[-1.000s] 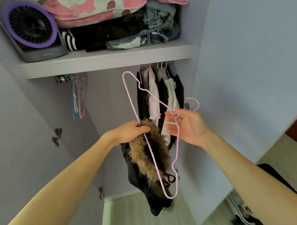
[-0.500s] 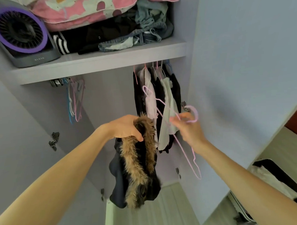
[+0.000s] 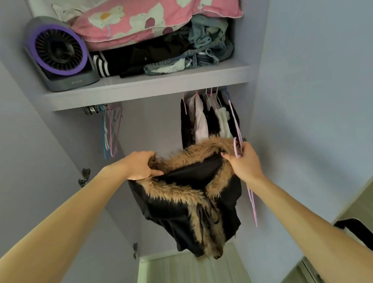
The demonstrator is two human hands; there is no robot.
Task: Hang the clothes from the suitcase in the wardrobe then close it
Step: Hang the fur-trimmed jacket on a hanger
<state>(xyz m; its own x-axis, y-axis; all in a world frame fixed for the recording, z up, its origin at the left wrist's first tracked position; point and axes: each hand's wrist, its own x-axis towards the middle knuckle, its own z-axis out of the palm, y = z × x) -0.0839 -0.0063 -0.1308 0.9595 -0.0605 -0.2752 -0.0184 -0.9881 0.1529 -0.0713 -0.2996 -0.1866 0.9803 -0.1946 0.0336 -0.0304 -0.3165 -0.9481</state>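
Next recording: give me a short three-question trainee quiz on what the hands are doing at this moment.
1. True or false: the left hand and the right hand both grip the fur-trimmed black garment.
2. Which hand also holds the pink hanger? A) left B) right
3. Short answer: is the garment on the hanger yet?
Key: 1 true; 2 B; 3 no.

Grey purple-ringed fan (image 3: pixel 60 52), pink floral pillow (image 3: pixel 154 16) beside it, crumpled denim (image 3: pixel 209 39) beneath
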